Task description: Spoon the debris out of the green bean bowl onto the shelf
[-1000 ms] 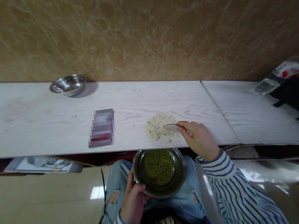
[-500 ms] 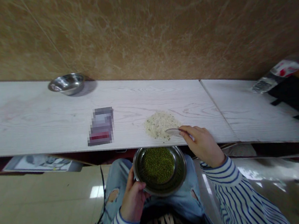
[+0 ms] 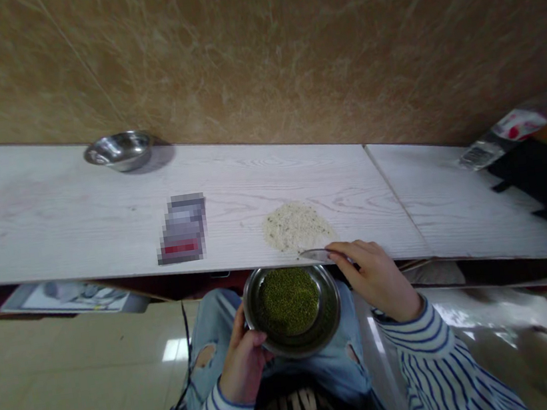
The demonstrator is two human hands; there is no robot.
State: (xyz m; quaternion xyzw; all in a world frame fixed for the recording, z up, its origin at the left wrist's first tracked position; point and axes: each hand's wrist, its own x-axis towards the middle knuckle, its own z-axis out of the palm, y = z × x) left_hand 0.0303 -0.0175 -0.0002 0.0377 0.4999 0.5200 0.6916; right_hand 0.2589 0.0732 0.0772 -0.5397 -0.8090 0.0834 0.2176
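My left hand (image 3: 246,360) grips the left rim of a metal bowl (image 3: 333,328), thumb on top. The bowl rests over my lap just under the table edge, with small green mung beans (image 3: 290,300) inside. Between thumb and fingers, my right hand (image 3: 370,273) pinches a thin, grey, curved blade-like piece (image 3: 314,254); its exact kind is unclear. That piece lies at the table's front edge, above the bowl's far rim. Just beyond it spreads a pale pile of rice-like grains (image 3: 296,225) with dark and green specks.
A second metal bowl (image 3: 119,152) stands by the wall at the back left. A blurred-out flat packet or phone (image 3: 182,229) lies left of the pile. At the right are a clear plastic bottle (image 3: 515,126) and a black cloth-like item (image 3: 542,179) on the white table (image 3: 68,218).
My right hand has drawn the thin grey piece from the pile toward me, to the table's front edge. My left hand keeps the bowl in nearly the same place.
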